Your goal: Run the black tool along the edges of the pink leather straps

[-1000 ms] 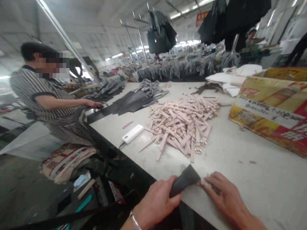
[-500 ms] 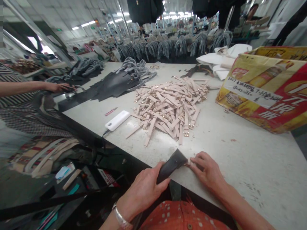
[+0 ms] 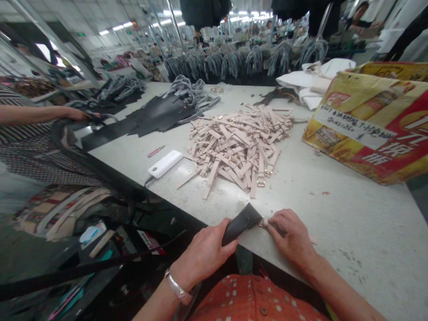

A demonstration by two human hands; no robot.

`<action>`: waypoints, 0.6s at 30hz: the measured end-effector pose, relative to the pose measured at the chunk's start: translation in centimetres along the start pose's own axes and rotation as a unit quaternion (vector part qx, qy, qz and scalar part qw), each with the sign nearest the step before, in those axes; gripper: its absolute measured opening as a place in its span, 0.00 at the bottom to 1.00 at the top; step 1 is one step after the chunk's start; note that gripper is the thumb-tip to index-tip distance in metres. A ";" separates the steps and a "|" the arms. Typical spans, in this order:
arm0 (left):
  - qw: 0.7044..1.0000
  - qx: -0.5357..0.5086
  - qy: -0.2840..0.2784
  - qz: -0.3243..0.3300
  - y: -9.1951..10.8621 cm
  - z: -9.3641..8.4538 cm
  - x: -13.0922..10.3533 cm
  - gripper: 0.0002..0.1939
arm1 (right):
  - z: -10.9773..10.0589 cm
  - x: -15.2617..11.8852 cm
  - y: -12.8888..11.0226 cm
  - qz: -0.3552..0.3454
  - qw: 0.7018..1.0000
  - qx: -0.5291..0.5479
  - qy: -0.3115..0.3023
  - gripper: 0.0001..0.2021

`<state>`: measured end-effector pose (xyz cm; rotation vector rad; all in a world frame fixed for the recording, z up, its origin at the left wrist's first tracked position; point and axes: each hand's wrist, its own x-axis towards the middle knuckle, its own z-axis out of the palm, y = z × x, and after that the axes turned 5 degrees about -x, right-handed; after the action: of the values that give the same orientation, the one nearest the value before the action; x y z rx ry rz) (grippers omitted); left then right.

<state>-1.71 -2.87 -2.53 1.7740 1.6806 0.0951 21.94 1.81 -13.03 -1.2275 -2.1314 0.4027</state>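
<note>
My left hand (image 3: 210, 247) is wrapped round a flat dark leather-like piece (image 3: 241, 224), its wide end angled up to the right. Close by, my right hand (image 3: 290, 234) pinches a small beige buckle strap (image 3: 265, 221) at the table edge. The strap's metal buckle sits right by the corner of the dark piece; whether they touch I cannot tell. My right fingers cover most of this strap. Beyond both hands lies a heap of beige buckle straps (image 3: 234, 151) with gold-coloured buckles.
A white power bank (image 3: 165, 163) with a cable and a red pen-like tool (image 3: 156, 151) lie left of the heap. A yellow-red carton (image 3: 364, 129) stands right. Dark bag panels (image 3: 160, 116) lie at the back left, near a co-worker's hand (image 3: 78, 114).
The view has shifted slightly. My hands keep their holds near each other, and the buckle shows a little more clearly. The co-worker's hand at the left has moved slightly.
</note>
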 end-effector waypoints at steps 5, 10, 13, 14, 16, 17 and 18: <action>1.000 -0.001 -0.003 0.013 -0.2 0.2 0.1 0.17 | -0.4 0.3 0.5 0.013 0.998 0.052 -0.027 0.03; 1.000 -0.005 -0.006 0.013 -0.2 0.3 0.0 0.17 | -0.8 0.6 0.7 0.014 0.992 0.119 -0.045 0.06; 1.000 -0.010 -0.005 0.017 -0.2 0.3 0.0 0.18 | -1.1 0.8 0.5 0.017 0.989 0.133 -0.069 0.08; 1.000 -0.012 -0.004 0.018 -0.2 0.3 0.0 0.18 | -1.2 0.8 0.4 0.029 0.988 0.131 -0.078 0.07; 1.000 -0.013 -0.004 0.021 -0.2 0.4 0.0 0.18 | -1.4 0.8 0.4 0.066 0.987 0.120 -0.088 0.07; 1.000 -0.014 -0.002 0.021 -0.2 0.4 0.0 0.19 | -1.3 0.7 0.4 0.088 0.986 0.111 -0.088 0.07; 1.000 -0.015 -0.001 0.021 -0.2 0.4 0.0 0.19 | -1.3 0.7 0.4 0.107 0.986 0.101 -0.085 0.07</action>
<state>-1.70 -3.04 -2.94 1.7866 1.6327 0.1378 22.80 2.57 -12.00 -1.3468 -2.0436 0.8226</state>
